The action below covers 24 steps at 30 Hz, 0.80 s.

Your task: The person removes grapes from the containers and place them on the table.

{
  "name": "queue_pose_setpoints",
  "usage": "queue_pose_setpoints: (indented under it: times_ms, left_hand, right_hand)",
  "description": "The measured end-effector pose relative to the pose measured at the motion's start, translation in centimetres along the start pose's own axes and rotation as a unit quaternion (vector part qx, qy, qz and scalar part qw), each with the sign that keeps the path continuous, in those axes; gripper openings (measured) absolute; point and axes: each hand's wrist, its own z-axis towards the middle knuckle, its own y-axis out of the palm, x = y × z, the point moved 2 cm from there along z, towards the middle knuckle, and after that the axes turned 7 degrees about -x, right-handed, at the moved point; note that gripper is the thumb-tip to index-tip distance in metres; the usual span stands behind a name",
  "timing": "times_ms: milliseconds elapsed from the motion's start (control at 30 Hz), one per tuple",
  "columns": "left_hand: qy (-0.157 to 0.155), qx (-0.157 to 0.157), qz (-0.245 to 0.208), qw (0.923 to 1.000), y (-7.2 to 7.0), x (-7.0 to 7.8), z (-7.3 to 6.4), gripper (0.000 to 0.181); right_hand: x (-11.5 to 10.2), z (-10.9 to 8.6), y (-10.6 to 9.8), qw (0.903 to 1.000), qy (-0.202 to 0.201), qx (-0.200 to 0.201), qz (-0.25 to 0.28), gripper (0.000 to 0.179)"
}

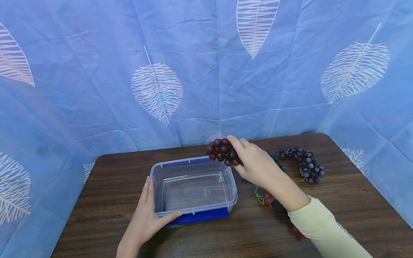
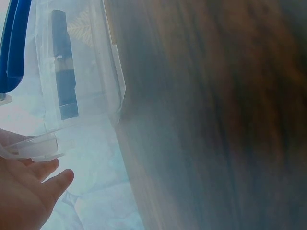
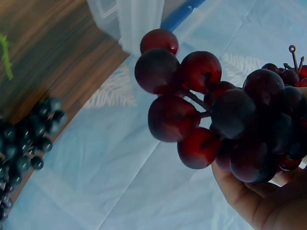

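A bunch of dark red grapes (image 1: pixel 223 151) is gripped in my right hand (image 1: pixel 255 163), raised over the back right corner of a clear plastic container (image 1: pixel 196 201) with blue side clips. In the right wrist view the grapes (image 3: pixel 235 115) fill the space ahead of the fingers, and their stems show between them. My left hand (image 1: pixel 144 218) rests at the container's front left corner. Its straight fingers lie along the left wall and its thumb on the front rim. The left wrist view shows this hand (image 2: pixel 29 191) against the container's corner. The container stands lidless, with no contents visible.
To the right on the brown wooden table (image 1: pixel 102 212) lies a bunch of blue-black grapes (image 1: pixel 308 164). A red bunch with a green stem (image 1: pixel 260 196) sits partly hidden under my right forearm. A blue leaf-patterned cloth (image 1: pixel 204 86) hangs behind the table.
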Motion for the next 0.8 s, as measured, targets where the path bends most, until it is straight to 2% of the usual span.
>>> queue_pose_setpoints:
  times_ms: [167,400,800]
  left_hand:
    - [-0.001,-0.002,-0.002,1.0000,0.0,0.1,0.0,0.140]
    - [0.003,0.001,-0.002,1.0000,0.1,0.1,-0.1,0.138]
    - [0.004,0.004,0.003,1.0000,0.1,0.0,-0.1,0.138]
  right_hand:
    - [1.7,-1.3,-0.4,0.9998,0.018,-0.003,0.003,0.079]
    - [4.2,-3.4,-0.8,0.9997,0.018,0.018,0.005,0.079]
    - [7.9,-6.6,-1.6,0.9981,0.060,0.005,0.015,0.081]
